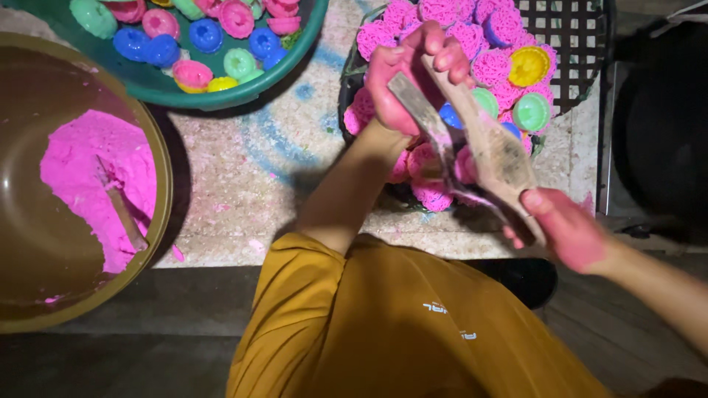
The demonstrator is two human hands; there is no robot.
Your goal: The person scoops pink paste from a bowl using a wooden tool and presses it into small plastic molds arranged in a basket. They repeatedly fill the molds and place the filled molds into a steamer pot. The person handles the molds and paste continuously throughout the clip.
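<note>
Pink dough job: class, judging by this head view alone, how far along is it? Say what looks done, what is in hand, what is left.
Done: pink noodle nests fill much of the dark tray. In hand: left hand and right hand grip a wooden press over it. Left: pink dough in the brown bowl; coloured moulds in the green basin.

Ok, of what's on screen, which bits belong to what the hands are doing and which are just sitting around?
In use:
- left hand and right hand, both gripping the wooden press
- black tray of pink noodle nests under the press

Lying about:
- brown bowl of pink dough with a stick in it
- green basin of coloured moulds
</note>
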